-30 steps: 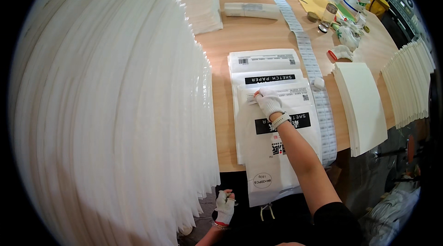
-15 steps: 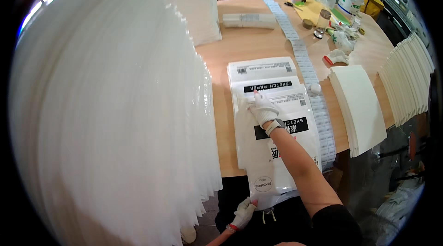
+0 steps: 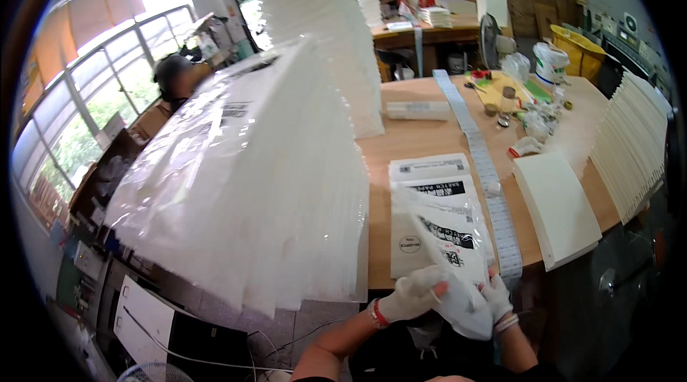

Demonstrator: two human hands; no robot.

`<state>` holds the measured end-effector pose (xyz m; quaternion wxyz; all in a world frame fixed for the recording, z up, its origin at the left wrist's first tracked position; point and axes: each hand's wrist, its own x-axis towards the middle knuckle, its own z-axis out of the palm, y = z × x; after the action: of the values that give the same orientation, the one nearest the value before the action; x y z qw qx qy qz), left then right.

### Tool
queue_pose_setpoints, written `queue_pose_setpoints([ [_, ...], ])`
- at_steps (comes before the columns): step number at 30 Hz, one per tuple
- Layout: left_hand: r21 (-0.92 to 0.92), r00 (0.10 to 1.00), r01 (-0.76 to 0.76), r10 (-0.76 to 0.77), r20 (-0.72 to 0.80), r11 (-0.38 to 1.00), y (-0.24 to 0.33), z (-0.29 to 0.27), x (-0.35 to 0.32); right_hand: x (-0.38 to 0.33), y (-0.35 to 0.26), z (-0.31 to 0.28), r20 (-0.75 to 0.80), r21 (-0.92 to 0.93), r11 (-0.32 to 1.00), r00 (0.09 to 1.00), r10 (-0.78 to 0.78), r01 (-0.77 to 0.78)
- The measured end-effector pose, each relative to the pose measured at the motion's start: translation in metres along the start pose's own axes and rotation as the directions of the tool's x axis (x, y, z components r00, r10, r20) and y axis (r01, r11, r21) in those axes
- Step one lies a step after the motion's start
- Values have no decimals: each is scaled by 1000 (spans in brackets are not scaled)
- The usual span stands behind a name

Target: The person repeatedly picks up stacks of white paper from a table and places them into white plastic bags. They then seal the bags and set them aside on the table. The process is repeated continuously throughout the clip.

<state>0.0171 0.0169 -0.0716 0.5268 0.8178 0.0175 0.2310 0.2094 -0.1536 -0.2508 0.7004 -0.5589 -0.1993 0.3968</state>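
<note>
Both my hands wear white knit gloves with bare fingertips. A clear-bagged paper pack (image 3: pixel 464 257) with black and white print is raised at its near end, which bends and tilts over the table edge. My left hand (image 3: pixel 415 293) pinches the left side of that end, its fingers closed. At the right side, my right hand (image 3: pixel 495 296) is closed on the same pack, partly hidden behind its edge. Under the pack's far part lies a stack of similar printed packs (image 3: pixel 404 244) on the wooden table (image 3: pixel 379 231).
Tall stacks of bagged white packs (image 3: pixel 286 189) rise at my left. A label strip (image 3: pixel 481 146) runs along the table. To the right stand a cream paper stack (image 3: pixel 557 203) and a fanned stack (image 3: pixel 633 146). A glass jar (image 3: pixel 507 104) and a loose glove (image 3: pixel 526 146) lie farther back.
My right hand has left the top of the pack for its near right edge. My left hand has come up, and the near end is now lifted and bent. The view has tilted up.
</note>
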Motion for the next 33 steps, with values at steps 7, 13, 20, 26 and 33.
queue_pose_setpoints([
  [7, 565, 958, -286, 211, 196, 774, 174, -71, -56, 20, -134, 118, 37, 13, 915, 914, -405, 404],
  [13, 652, 271, 236, 595, -756, 721, 300, -156, -66, 11, -349, 263, 568, 30, 825, 670, -478, 564],
  [20, 62, 374, 263, -43, -926, 963, 275, -338, -148, 17, -370, 377, 737, -191, 780, 611, -287, 596],
  [26, 58, 97, -162, 74, -993, 985, 150, -271, -172, 45, -305, 337, 634, 275, 838, 567, -527, 472],
  [33, -284, 113, 485, -381, -918, 827, -81, -68, -278, 63, -132, 53, 503, -755, 339, 827, -250, 562],
])
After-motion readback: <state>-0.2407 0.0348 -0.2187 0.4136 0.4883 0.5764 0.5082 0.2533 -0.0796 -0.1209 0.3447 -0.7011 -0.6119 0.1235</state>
